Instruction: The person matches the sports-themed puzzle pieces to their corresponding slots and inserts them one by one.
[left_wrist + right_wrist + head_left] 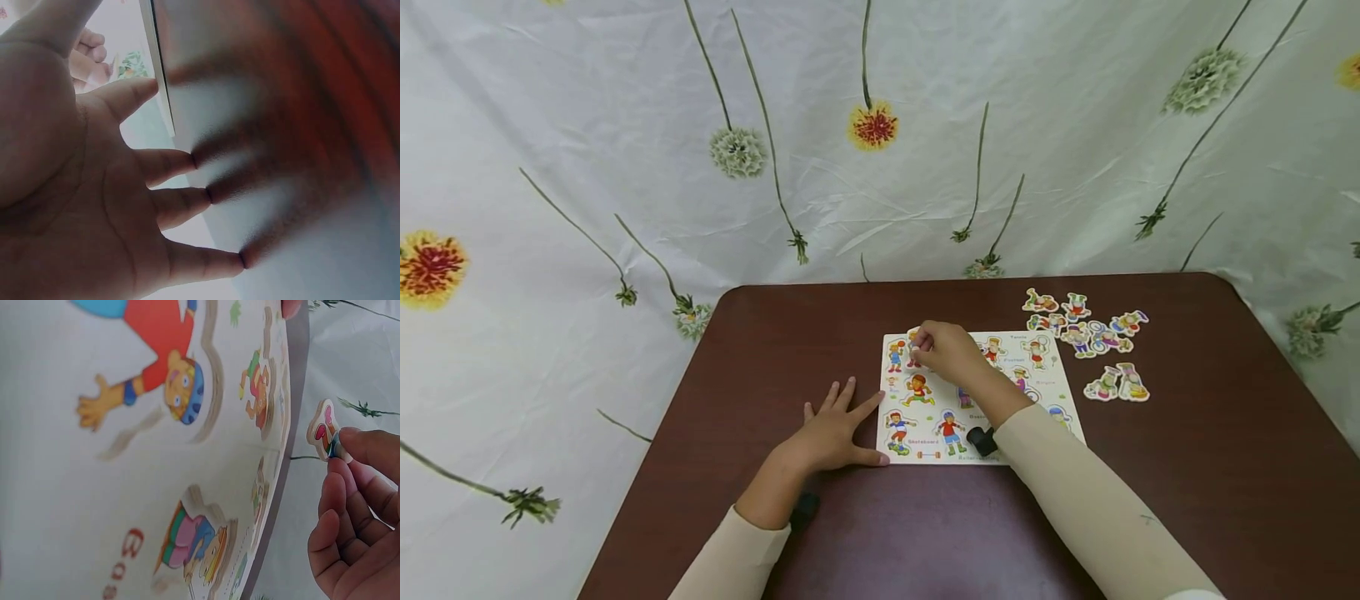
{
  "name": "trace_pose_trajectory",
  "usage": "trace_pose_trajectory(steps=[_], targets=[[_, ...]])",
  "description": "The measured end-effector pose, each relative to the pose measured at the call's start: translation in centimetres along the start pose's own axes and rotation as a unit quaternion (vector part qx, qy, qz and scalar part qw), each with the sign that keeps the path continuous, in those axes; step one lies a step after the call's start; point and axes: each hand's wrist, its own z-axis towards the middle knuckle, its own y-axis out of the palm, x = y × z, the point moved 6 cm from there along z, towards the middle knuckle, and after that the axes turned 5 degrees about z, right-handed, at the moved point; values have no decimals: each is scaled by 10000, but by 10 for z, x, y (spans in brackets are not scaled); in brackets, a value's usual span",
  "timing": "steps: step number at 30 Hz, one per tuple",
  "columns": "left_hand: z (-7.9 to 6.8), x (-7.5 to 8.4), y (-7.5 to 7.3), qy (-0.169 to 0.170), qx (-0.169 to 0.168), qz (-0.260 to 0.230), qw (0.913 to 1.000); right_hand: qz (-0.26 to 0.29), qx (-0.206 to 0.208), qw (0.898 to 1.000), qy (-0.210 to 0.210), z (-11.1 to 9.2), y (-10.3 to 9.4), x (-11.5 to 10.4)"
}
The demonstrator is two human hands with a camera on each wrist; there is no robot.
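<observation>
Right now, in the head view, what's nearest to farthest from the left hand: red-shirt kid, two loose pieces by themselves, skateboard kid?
1. Skateboard kid: near-left corner of the puzzle board.
2. Red-shirt kid: farther right, same row.
3. Two loose pieces: off the board's right side.

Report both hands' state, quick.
Left hand: open, spread at the left edge of the puzzle board.
Right hand: closed, pinching a figure piece.

"Skateboard" (923, 442), partial "Bas" (119, 570), on the puzzle board (927, 419)
</observation>
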Motion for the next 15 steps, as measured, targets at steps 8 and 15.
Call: trace_pose_trajectory(steps=[8, 15], targets=[[1, 1, 1, -13, 9, -66, 10000, -115, -34, 9999, -96, 7, 9, -5], [0, 1, 0, 23, 43, -80, 10000, -391, -63, 9992, -43, 19, 19, -7]])
